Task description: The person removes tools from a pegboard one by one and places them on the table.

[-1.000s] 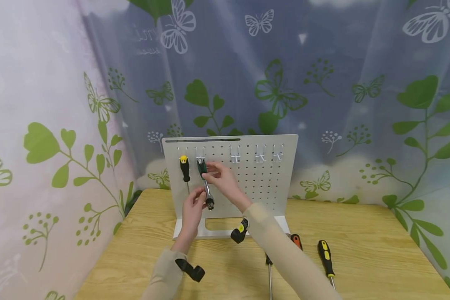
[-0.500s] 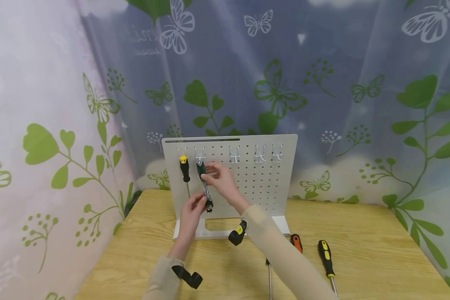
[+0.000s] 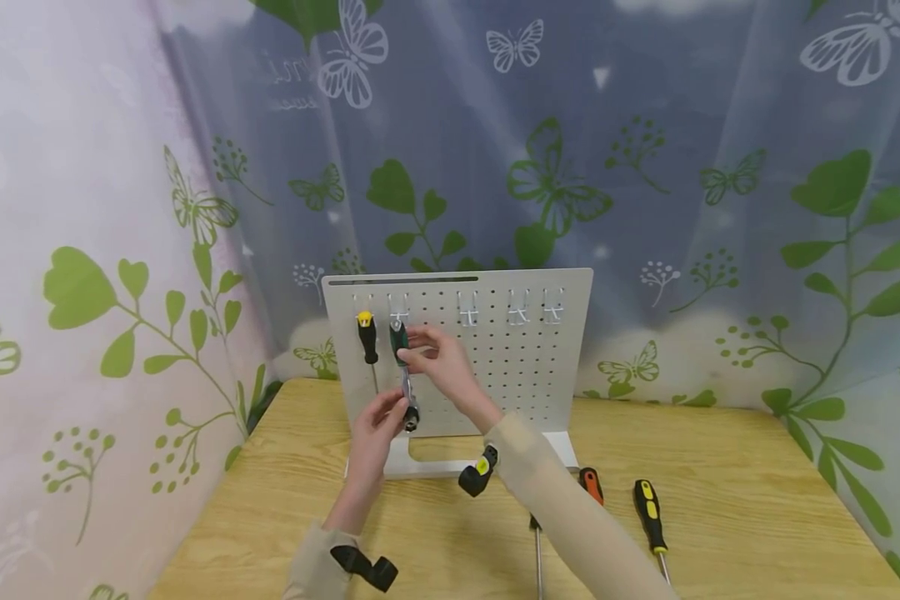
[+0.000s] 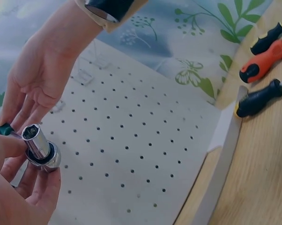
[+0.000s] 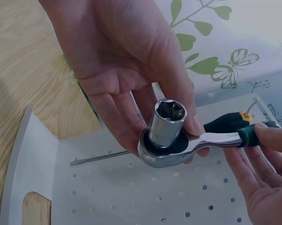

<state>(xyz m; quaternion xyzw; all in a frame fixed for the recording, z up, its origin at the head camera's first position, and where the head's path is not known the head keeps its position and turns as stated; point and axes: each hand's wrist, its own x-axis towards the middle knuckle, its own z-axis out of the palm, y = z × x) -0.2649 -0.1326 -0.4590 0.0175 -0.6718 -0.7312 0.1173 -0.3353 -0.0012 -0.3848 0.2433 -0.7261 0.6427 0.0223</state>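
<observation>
- Head view: the ratchet wrench (image 3: 407,382) is in front of the upright pegboard (image 3: 525,354), near its upper-left corner, handle end at a wire hook (image 3: 398,315); whether the hook bears it, I cannot tell. The right hand (image 3: 446,367) pinches the green grip (image 3: 398,340); the left hand (image 3: 372,437) grips the lower end. A yellow-topped screwdriver (image 3: 368,337) hangs nearer the pegboard's left edge; a black-and-yellow screwdriver (image 3: 648,515) lies toward the right edge of the worktop (image 3: 660,433).
- Left wrist view: the left fingers curl round the ratchet head (image 4: 51,161), just below the socket (image 4: 35,140). Its smooth metal is probably rigid and rather slippery.
- Right wrist view: a bare metal shaft (image 5: 216,139) spans both hands. The head is likely the heavy end, worth supporting; the green grip seems the surest hold.
</observation>
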